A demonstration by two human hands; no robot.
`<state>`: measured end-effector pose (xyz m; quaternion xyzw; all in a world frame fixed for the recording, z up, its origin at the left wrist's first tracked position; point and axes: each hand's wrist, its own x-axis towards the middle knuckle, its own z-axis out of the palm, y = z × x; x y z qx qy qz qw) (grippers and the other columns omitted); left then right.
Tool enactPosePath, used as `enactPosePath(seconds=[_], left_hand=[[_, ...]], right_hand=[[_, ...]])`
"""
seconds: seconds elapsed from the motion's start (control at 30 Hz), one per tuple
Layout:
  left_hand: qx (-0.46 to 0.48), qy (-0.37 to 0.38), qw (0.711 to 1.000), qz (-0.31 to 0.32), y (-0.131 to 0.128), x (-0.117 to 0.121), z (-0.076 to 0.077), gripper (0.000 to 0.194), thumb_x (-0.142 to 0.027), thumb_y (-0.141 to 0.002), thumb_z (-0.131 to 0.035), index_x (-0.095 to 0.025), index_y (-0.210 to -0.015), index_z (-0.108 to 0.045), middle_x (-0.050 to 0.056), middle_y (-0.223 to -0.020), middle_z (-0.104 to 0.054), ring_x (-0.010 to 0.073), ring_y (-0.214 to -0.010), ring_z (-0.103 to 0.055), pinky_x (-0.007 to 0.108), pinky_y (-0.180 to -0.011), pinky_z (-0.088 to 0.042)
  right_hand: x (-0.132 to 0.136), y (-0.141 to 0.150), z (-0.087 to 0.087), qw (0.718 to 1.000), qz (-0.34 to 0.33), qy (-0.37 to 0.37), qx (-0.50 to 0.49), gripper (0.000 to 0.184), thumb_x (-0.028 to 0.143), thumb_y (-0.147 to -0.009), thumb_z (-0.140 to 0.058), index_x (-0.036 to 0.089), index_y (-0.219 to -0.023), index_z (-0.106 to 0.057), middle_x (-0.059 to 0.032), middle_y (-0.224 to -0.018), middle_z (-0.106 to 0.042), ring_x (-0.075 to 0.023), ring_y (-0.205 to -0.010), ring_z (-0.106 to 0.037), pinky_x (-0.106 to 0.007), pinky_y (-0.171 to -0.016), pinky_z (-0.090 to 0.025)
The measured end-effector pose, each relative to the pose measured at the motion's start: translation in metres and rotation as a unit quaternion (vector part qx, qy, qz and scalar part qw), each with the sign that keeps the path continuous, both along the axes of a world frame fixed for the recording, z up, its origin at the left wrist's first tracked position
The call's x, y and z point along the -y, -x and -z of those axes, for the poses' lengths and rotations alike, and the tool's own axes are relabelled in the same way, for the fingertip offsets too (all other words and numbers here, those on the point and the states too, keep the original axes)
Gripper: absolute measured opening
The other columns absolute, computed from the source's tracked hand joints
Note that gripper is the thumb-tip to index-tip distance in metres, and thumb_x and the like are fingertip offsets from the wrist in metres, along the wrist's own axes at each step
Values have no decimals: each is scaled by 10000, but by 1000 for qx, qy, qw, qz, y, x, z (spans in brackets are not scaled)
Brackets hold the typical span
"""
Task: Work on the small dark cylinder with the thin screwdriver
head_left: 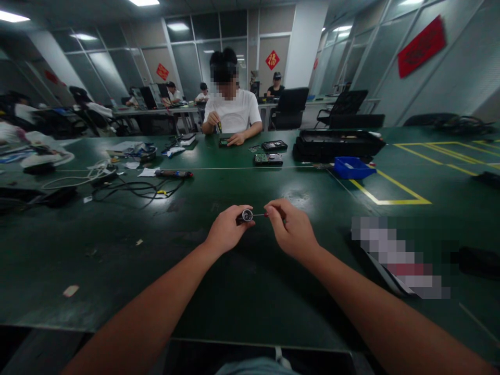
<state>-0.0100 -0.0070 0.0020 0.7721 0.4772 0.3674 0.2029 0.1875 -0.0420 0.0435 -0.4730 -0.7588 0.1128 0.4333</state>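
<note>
Above the green table, my left hand is wrapped round a short dark cylinder with a round silvery end, which looks like a flashlight head. That round end faces me. In my right hand is a thin screwdriver, pinched at its red part, with most of the handle hidden by the fingers. Its metal shaft points left and reaches the cylinder's side; whether the tip touches or enters it I cannot tell.
Across the table a person works on a small device. Hard drives, a black case and a blue bin lie beyond my hands. Cables spread at the left; a blurred-out flat item is at the right.
</note>
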Motion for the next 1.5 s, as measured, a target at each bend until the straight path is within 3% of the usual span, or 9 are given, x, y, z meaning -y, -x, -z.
enactPosePath(seconds=[0.07,0.2,0.33,0.5,0.67,0.83,1.2,1.4,1.5], left_hand=[[6,0,1000,-6,0,0,0,365,-256,-841,-718,-260,-1202,-664,29,-1085,-692,194,-958,-654,333,-847,-507],[2,6,1000,1,0,0,-1,365,-263,-842,-717,-253,-1204,-664,29,-1070,-695,191,-938,-655,333,-837,-514],[13,5,1000,-1,-2,2,-2,367,-268,-839,-723,-251,-1201,-667,29,-1098,-708,194,-960,-661,336,-855,-517],[32,-3,999,-15,-3,2,-5,378,-217,-845,-709,-243,-1218,-656,28,-1169,-714,194,-1035,-664,338,-929,-509],[-23,-32,999,17,-1,1,-7,371,-209,-858,-692,-262,-1223,-656,33,-1139,-702,197,-1035,-654,345,-920,-505],[-39,-3,999,-9,0,-1,-2,381,-245,-856,-699,-271,-1234,-658,29,-1055,-697,197,-923,-658,348,-851,-512],[-15,-2,1000,1,-3,0,0,389,-283,-858,-704,-263,-1243,-649,35,-1141,-710,212,-1007,-659,361,-910,-511],[-5,4,1000,6,-1,0,2,383,-292,-866,-699,-274,-1246,-649,40,-1171,-708,218,-1027,-662,367,-910,-519],[-5,3,1000,9,-1,0,2,380,-289,-870,-695,-283,-1248,-651,37,-1197,-703,221,-1062,-655,376,-950,-508]], right_hand=[[1,0,-1,1000,-24,-11,1,198,316,-986,-452,221,-1072,-603,-36,-814,-672,-184,-689,-616,-320,-639,-433],[2,-1,-3,1000,-27,-1,-1,197,332,-993,-438,228,-997,-605,-30,-781,-655,-185,-673,-604,-331,-639,-429],[0,2,1,992,-13,18,-123,159,336,-982,-486,229,-1064,-572,-44,-862,-678,-198,-772,-655,-345,-713,-485],[-12,5,8,951,-43,74,-297,210,407,-957,-542,212,-973,-618,-43,-842,-681,-183,-762,-657,-356,-748,-538],[-30,-1,19,894,-17,166,-415,324,523,-920,-533,215,-835,-590,-9,-723,-611,-155,-598,-594,-335,-619,-541],[-31,-4,19,925,34,113,-361,293,494,-950,-510,219,-878,-582,-16,-755,-626,-154,-632,-596,-313,-613,-508],[-11,3,9,973,10,45,-226,237,418,-988,-488,212,-972,-605,-38,-816,-697,-170,-721,-665,-323,-689,-512],[-6,0,1,992,92,3,-84,384,523,-848,-683,225,-643,-552,20,-541,-600,-126,-482,-525,-270,-498,-359],[-7,0,2,992,104,-25,-66,433,537,-842,-682,220,-600,-514,38,-498,-541,-102,-442,-469,-255,-471,-317]])
